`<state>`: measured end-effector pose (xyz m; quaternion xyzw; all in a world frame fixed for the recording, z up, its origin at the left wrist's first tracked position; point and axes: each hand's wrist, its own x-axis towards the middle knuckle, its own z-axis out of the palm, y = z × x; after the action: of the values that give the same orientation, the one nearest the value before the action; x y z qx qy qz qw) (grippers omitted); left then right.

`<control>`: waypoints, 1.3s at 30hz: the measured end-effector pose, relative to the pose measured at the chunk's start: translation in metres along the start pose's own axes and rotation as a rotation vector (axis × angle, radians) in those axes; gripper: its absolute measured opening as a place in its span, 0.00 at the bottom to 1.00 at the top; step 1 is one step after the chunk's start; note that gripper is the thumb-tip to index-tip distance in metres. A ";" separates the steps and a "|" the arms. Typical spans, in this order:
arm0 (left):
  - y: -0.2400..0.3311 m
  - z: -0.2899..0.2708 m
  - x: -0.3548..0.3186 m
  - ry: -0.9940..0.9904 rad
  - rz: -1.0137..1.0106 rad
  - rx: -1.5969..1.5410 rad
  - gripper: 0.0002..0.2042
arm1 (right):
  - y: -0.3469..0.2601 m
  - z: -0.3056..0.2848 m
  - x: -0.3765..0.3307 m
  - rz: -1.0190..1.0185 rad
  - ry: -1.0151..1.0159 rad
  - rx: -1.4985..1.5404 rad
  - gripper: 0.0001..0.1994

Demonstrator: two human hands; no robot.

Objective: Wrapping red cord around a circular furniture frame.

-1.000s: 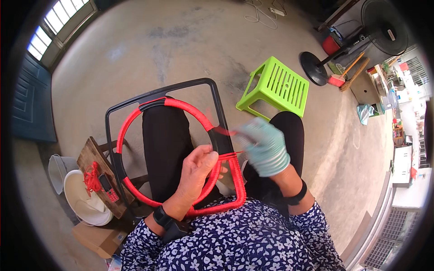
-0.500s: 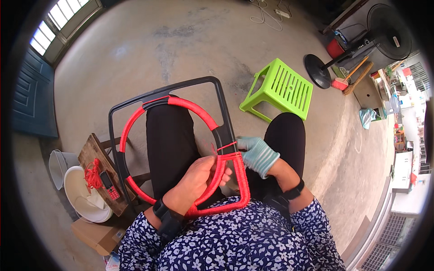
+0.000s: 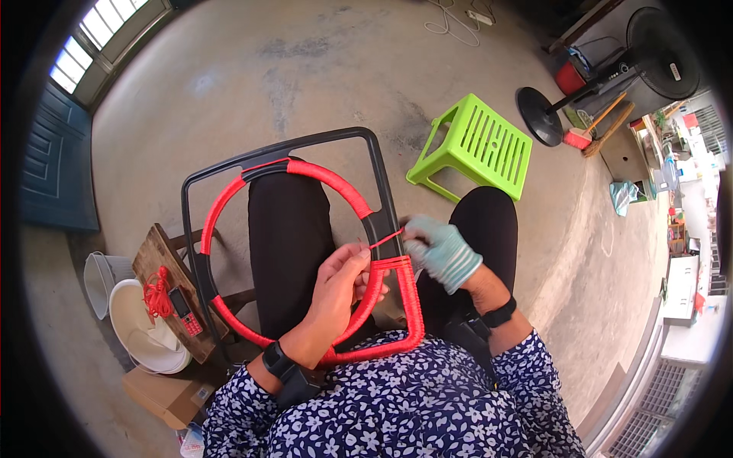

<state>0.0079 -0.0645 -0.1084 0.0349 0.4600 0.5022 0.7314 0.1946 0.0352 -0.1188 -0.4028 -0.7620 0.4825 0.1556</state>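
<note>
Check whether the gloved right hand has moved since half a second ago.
Yes, slightly: judged against the green stool, the gloved right hand has moved up the picture, narrowing the gap to the stool.

Frame over the seated person's left thigh; left hand at its right side, right hand just outside. To left: phone, cord bundle on desk; buckets alongside. Front-right: stool on floor, fan farther right.

Navy, white-flowered top is worn at six o'clock; black wristbands, seven and four; black trousers; striped teal glove.
</note>
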 end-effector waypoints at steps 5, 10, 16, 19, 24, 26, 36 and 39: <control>-0.001 0.000 -0.005 -0.099 0.220 0.096 0.08 | -0.002 -0.037 -0.029 -0.018 0.032 0.275 0.06; -0.006 -0.004 -0.002 -0.119 0.181 0.119 0.07 | -0.016 -0.038 -0.051 0.150 -0.050 1.152 0.09; -0.008 -0.007 0.002 -0.115 0.174 0.212 0.05 | -0.063 0.001 -0.027 0.265 -0.056 1.162 0.15; -0.006 -0.007 0.003 -0.097 0.203 0.182 0.05 | -0.066 -0.008 -0.032 0.249 -0.064 1.177 0.15; -0.004 -0.017 0.003 -0.127 0.032 0.076 0.06 | -0.003 -0.015 -0.022 0.149 0.442 0.641 0.07; -0.007 -0.014 0.001 -0.115 0.015 0.003 0.06 | 0.023 -0.008 -0.025 0.074 0.476 0.072 0.06; -0.016 -0.019 0.008 -0.107 -0.031 0.057 0.09 | -0.007 0.037 -0.004 0.522 0.053 0.731 0.06; -0.015 -0.016 0.008 -0.050 0.012 0.054 0.08 | -0.010 0.033 -0.004 0.524 0.052 0.754 0.06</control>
<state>0.0082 -0.0728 -0.1301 0.0699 0.4549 0.4929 0.7384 0.1715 0.0103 -0.1254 -0.5090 -0.4014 0.7391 0.1830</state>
